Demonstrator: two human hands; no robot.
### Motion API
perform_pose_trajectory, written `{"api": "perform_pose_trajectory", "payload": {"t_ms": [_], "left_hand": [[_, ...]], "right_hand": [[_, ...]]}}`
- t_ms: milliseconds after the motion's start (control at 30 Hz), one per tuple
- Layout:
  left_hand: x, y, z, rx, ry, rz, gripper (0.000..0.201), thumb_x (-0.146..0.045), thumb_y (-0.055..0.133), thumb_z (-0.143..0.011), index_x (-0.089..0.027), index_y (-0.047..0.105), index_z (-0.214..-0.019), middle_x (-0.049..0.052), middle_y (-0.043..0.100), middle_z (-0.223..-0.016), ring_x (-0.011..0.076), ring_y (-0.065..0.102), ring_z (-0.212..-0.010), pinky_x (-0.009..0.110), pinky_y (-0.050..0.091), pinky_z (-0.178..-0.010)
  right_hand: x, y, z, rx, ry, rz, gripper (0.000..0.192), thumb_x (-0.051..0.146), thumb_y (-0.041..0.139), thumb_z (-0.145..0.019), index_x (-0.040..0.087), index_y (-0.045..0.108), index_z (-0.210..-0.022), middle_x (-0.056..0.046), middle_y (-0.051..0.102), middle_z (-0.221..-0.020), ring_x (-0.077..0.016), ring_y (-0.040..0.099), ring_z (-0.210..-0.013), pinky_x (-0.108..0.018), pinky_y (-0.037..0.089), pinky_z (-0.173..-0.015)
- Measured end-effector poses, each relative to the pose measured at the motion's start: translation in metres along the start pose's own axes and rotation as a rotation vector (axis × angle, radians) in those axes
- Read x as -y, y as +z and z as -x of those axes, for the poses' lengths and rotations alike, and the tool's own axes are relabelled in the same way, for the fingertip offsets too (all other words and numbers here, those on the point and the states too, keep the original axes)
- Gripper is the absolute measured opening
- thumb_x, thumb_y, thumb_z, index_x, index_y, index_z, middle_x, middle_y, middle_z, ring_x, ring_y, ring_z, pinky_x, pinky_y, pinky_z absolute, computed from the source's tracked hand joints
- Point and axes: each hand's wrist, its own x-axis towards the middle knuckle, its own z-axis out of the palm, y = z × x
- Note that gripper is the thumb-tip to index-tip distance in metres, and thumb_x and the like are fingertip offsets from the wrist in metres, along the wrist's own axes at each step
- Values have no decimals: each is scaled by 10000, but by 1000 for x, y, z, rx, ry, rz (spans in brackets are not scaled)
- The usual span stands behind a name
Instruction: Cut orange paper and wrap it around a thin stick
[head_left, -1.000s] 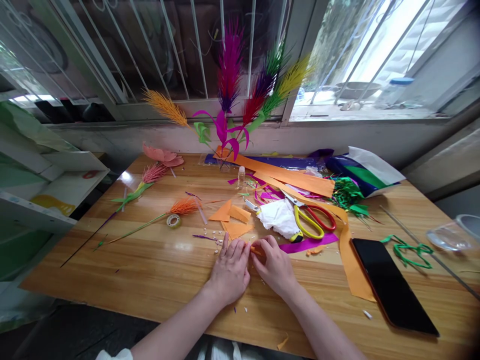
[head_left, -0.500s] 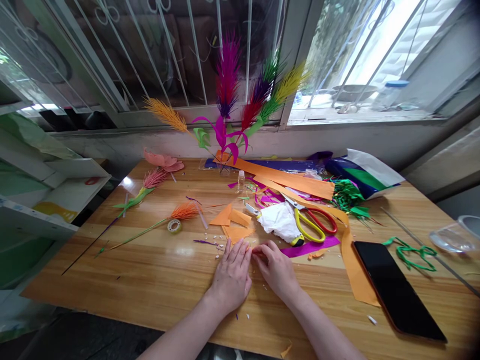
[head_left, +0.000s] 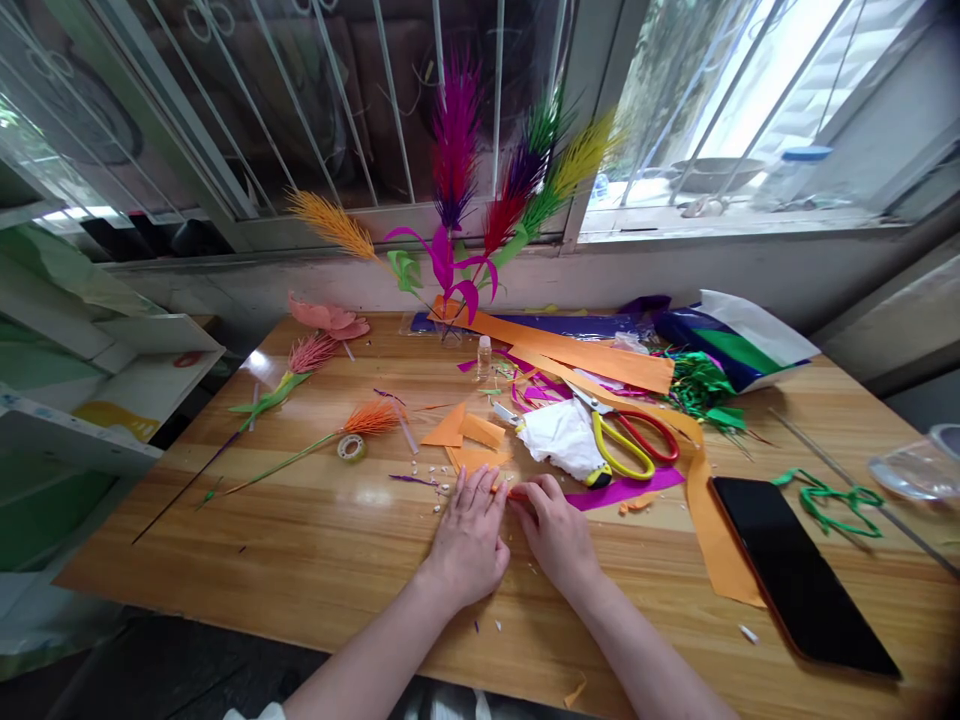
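My left hand (head_left: 471,535) lies flat on the wooden table (head_left: 315,560), fingers spread and pressing down on the edge of an orange paper piece (head_left: 480,460). My right hand (head_left: 556,530) is beside it, fingertips pinching a small orange paper bit (head_left: 516,494) against the table. Just beyond my right hand lie crumpled white tissue (head_left: 559,435) and scissors with a yellow and a red handle (head_left: 626,440). Orange paper triangles (head_left: 461,428) sit a little farther back.
A black phone (head_left: 799,575) lies at the right, beside a long orange paper strip (head_left: 712,540). Paper feather flowers (head_left: 450,200) stand at the back; two more lie at left near a tape roll (head_left: 350,447). Green scraps, a glue bottle (head_left: 484,357) and a clear bowl (head_left: 919,465) are around.
Both hands stay together on the orange paper bit, shifted slightly; the view has moved a little.
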Motion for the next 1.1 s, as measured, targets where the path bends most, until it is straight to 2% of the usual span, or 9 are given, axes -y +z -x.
{"api": "perform_pose_trajectory", "payload": {"t_ms": [233, 333, 500, 567, 667, 733, 833, 1000, 1100], "left_hand": [[-4, 2, 3, -1, -53, 23, 593, -139, 431, -666, -147, 346, -1253, 110, 307, -1345, 237, 161, -1274, 463, 175, -1046], [-5, 1, 2, -7, -69, 48, 577, -143, 438, -675, -156, 356, -1246, 111, 318, -1335, 244, 178, -1268, 471, 174, -1044], [-5, -2, 6, -146, -156, 171, 494, -146, 435, -728, -163, 382, -1219, 116, 370, -1297, 244, 240, -1244, 505, 189, -1026], [-5, -3, 8, -239, -230, 317, 455, -206, 447, -762, -156, 387, -1210, 125, 403, -1267, 231, 290, -1220, 484, 234, -1013], [-5, -6, 7, -315, -453, 695, 450, -325, 481, -764, -126, 434, -1165, 144, 458, -1212, 216, 397, -1152, 413, 341, -962], [-6, -9, 2, -276, -547, 1020, 407, -365, 496, -750, -108, 524, -1064, 152, 507, -1161, 213, 474, -1083, 371, 399, -906], [-8, -17, -7, -174, -540, 1379, 293, -355, 529, -733, -124, 628, -885, 120, 570, -1087, 204, 510, -1034, 343, 396, -891], [-8, -25, -14, -189, -622, 1618, 231, -334, 619, -664, -131, 671, -761, 85, 618, -914, 183, 550, -875, 315, 407, -820], [-8, -27, -13, -165, -642, 1661, 211, -317, 671, -605, -114, 681, -659, 87, 599, -900, 182, 535, -849, 282, 412, -771]], "right_hand": [[2, 0, 1, 0, -40, 44, 174, 270, 405, -835, 187, 552, -878, -45, 525, -882, -112, 538, -593, -204, 364, -478], [2, 0, 0, 15, -22, 39, 192, 255, 383, -847, 186, 561, -830, -38, 535, -843, -112, 538, -587, -202, 355, -472], [-3, -1, -2, 10, 11, -165, 180, 255, 417, -832, 190, 580, -788, -26, 539, -796, -116, 537, -616, -206, 382, -528], [-3, -5, -2, 2, 36, -329, 163, 265, 443, -816, 189, 583, -782, -25, 535, -792, -117, 526, -626, -213, 393, -556], [1, -14, -1, -2, 105, -606, 172, 315, 480, -790, 183, 586, -760, -20, 520, -763, -109, 472, -578, -220, 382, -530], [6, -21, -1, 36, 156, -769, 193, 354, 516, -759, 175, 583, -730, -8, 503, -708, -104, 430, -543, -221, 365, -503], [10, -31, -2, 137, 218, -929, 228, 394, 546, -726, 167, 574, -719, 10, 485, -636, -101, 409, -534, -221, 355, -497], [11, -43, -5, 381, 160, -984, 303, 398, 608, -683, 165, 613, -877, -23, 569, -797, -121, 466, -664, -241, 383, -610], [14, -43, -6, 523, 282, -1130, 319, 413, 630, -657, 140, 650, -822, -32, 614, -769, -144, 509, -696, -272, 387, -658]]}}
